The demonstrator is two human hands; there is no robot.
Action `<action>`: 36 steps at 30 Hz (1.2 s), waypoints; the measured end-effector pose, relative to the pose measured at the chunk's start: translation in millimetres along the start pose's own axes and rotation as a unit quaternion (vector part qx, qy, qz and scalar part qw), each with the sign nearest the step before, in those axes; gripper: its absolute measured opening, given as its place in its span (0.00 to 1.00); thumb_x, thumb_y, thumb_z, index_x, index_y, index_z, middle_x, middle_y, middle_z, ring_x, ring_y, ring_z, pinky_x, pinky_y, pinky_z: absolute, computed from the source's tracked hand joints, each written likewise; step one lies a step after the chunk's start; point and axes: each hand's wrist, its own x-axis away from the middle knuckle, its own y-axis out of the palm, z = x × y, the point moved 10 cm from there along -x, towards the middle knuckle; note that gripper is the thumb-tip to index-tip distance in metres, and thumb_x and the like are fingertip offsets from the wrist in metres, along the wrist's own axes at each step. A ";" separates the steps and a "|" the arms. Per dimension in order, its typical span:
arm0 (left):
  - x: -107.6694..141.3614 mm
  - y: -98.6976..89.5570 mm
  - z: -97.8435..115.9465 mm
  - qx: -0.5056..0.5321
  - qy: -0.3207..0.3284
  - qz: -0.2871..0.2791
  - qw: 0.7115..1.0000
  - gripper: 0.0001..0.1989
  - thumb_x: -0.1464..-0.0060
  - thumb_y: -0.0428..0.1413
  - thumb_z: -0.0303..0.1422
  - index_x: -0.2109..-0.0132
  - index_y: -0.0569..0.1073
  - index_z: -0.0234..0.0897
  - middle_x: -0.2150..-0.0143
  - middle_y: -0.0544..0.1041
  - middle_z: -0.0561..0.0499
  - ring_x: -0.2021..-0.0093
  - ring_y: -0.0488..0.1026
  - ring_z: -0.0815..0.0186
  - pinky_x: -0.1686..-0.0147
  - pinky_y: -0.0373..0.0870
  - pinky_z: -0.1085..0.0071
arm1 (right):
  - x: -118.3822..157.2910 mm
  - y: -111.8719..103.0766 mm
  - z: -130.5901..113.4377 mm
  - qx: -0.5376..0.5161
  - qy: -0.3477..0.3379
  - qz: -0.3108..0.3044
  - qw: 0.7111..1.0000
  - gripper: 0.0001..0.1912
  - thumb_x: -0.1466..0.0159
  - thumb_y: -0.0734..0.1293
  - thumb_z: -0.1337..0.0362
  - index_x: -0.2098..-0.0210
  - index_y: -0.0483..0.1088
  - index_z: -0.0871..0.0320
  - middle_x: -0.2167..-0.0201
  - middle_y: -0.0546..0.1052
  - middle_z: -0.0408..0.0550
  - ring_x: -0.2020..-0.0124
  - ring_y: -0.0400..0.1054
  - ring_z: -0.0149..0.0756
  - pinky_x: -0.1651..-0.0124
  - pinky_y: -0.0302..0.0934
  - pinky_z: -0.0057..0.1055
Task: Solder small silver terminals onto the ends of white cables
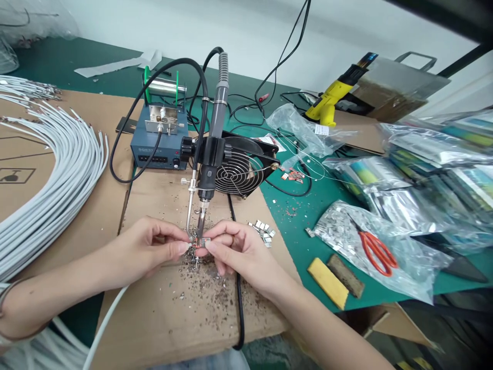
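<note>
My left hand pinches the end of a white cable, which runs back under the wrist; the fingers cover much of its tip. Between the thumb and finger of my right hand is a small metal connector with a reddish board edge. The two pieces meet right under the tip of a soldering iron, clamped upright with its tip down. A thin metal solder feed tube ends beside that tip. Whether the wires touch the board is too small to tell.
Dark solder crumbs litter the cardboard. Several loose connectors lie right of my hands. Behind stand a blue solder feeder and a black fan. White cables fill the left; red-handled scissors rest on a plastic bag.
</note>
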 end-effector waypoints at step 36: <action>2.7 -0.9 -6.7 -0.014 -0.034 0.021 0.999 0.15 0.48 0.59 0.45 0.66 0.78 0.35 0.83 0.60 0.61 0.85 0.49 0.77 0.87 0.43 0.79 | 1.8 -2.2 -4.7 0.044 -0.012 0.008 0.999 0.14 0.45 0.76 0.56 0.68 0.75 0.59 0.74 0.82 0.47 0.77 0.70 0.29 0.75 0.59 0.24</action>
